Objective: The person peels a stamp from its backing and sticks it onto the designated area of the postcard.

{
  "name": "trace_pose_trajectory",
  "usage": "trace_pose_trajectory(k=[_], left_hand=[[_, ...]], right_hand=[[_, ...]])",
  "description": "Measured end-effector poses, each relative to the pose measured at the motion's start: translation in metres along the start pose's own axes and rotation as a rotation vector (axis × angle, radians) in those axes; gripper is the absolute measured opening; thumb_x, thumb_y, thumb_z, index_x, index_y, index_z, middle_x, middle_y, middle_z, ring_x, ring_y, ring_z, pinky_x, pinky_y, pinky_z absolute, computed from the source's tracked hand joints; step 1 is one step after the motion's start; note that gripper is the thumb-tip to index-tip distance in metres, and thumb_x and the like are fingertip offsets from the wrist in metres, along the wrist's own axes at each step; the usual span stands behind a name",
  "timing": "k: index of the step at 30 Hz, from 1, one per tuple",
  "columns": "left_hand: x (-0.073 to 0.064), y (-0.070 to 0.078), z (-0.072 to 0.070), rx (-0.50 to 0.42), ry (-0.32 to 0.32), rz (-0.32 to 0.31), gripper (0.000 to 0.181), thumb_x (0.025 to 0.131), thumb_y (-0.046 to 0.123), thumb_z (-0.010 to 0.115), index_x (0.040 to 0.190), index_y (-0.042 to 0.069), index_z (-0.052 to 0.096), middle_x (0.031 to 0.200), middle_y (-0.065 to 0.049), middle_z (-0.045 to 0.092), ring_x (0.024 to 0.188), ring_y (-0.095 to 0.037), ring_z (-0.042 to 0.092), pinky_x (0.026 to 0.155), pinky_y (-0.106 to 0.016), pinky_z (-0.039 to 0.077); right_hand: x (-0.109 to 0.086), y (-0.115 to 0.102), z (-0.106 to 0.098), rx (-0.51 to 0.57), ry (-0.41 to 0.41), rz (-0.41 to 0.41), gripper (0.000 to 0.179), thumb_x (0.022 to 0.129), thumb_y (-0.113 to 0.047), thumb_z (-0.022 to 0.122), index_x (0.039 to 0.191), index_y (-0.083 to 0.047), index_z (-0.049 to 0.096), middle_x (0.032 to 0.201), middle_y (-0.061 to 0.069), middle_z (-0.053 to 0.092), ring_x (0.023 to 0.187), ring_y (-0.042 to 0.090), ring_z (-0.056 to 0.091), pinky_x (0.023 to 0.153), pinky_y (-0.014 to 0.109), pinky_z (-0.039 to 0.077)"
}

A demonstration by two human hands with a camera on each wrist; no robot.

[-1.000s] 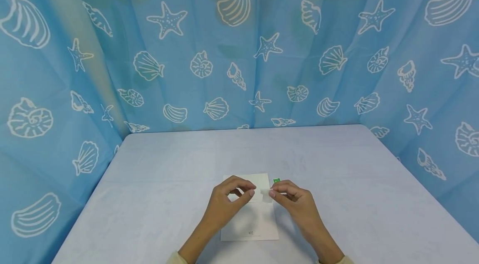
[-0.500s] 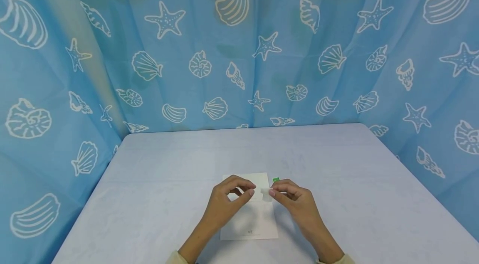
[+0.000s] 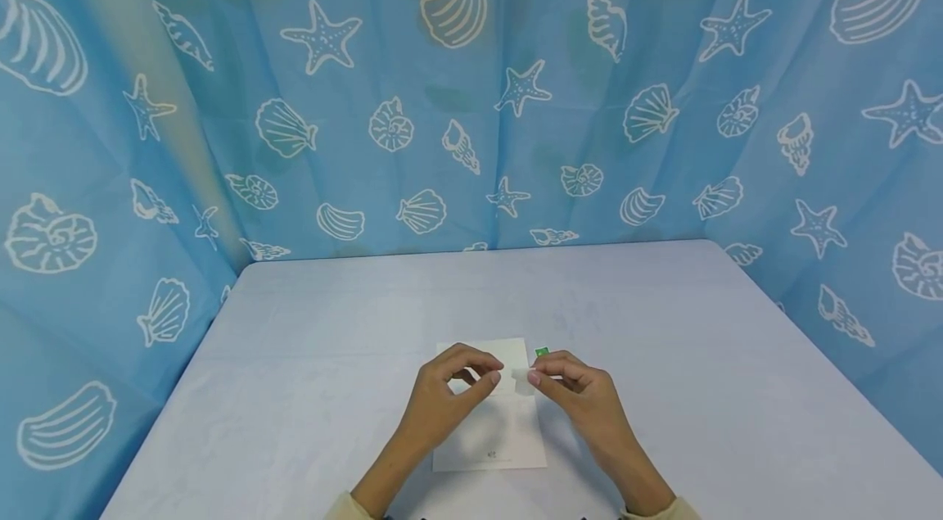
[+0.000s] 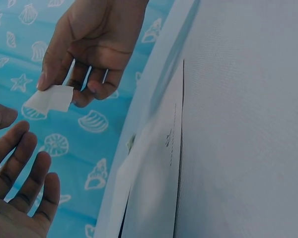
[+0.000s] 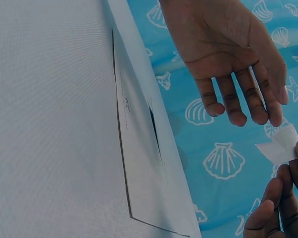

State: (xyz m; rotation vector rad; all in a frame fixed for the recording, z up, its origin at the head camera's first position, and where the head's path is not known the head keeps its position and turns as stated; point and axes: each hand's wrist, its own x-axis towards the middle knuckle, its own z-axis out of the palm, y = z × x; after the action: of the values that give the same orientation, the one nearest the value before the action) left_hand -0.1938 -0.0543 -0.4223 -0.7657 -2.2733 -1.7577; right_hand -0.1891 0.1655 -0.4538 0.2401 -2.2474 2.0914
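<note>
Between thumb and fingertips, my right hand point(image 3: 585, 401) pinches a small white slip point(image 3: 522, 381) that looks partly see-through in the head view. In the left wrist view the slip point(image 4: 59, 98) is bent, with one end curling down. My left hand point(image 3: 445, 397) is just to its left, fingers loosely curved, thumb and index finger apart, holding nothing. Both hands hover over a white paper piece point(image 3: 519, 442), perhaps an envelope or folded card. A crease runs across it and small dark writing is near its front edge. The right fingertips hide part of the slip.
A small green piece point(image 3: 542, 351) lies by the paper's right far edge, partly behind the right hand. The table point(image 3: 331, 323) has a pale cloth. A blue curtain point(image 3: 412, 127) with white shells and starfish encloses the back and sides.
Both hands and the slip keep nearly the same pose. The head view has shifted slightly, so the curtain and paper appear a little further left and up.
</note>
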Motion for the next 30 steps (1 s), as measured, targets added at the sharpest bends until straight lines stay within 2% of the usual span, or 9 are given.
trace_pose_trajectory(k=[12, 23, 26, 30], left_hand=[[0.002, 0.000, 0.003, -0.001, -0.001, 0.016, 0.011, 0.092, 0.004, 0.072, 0.103, 0.005, 0.074, 0.099, -0.005, 0.069, 0.089, -0.013, 0.062, 0.079, -0.034, 0.057], [0.002, 0.002, 0.004, 0.002, -0.010, -0.003, 0.011, 0.092, 0.005, 0.072, 0.103, 0.005, 0.074, 0.099, -0.005, 0.069, 0.089, -0.011, 0.062, 0.079, -0.033, 0.056], [0.003, -0.004, 0.006, 0.000, -0.020, -0.008, 0.012, 0.092, 0.006, 0.072, 0.104, 0.005, 0.074, 0.100, -0.005, 0.069, 0.090, -0.012, 0.062, 0.080, -0.037, 0.056], [0.003, -0.021, 0.011, 0.011, -0.019, -0.005, 0.013, 0.092, 0.009, 0.073, 0.105, 0.009, 0.074, 0.100, 0.000, 0.069, 0.090, -0.012, 0.062, 0.079, -0.040, 0.056]], right_hand=[[0.000, 0.001, -0.001, 0.005, -0.006, -0.010, 0.019, 0.091, -0.021, 0.076, 0.100, -0.004, 0.076, 0.111, 0.011, 0.067, 0.114, 0.024, 0.058, 0.093, 0.031, 0.051], [-0.001, -0.001, -0.002, 0.004, -0.013, -0.015, 0.019, 0.091, -0.021, 0.076, 0.099, -0.003, 0.076, 0.112, 0.013, 0.067, 0.113, 0.024, 0.059, 0.091, 0.031, 0.052], [-0.001, -0.001, -0.002, 0.009, -0.015, -0.021, 0.018, 0.091, -0.019, 0.076, 0.098, -0.003, 0.075, 0.111, 0.012, 0.067, 0.113, 0.024, 0.059, 0.091, 0.030, 0.051], [-0.002, 0.000, -0.002, 0.014, -0.026, -0.027, 0.018, 0.091, -0.019, 0.076, 0.098, -0.002, 0.075, 0.109, 0.011, 0.066, 0.112, 0.024, 0.058, 0.092, 0.030, 0.051]])
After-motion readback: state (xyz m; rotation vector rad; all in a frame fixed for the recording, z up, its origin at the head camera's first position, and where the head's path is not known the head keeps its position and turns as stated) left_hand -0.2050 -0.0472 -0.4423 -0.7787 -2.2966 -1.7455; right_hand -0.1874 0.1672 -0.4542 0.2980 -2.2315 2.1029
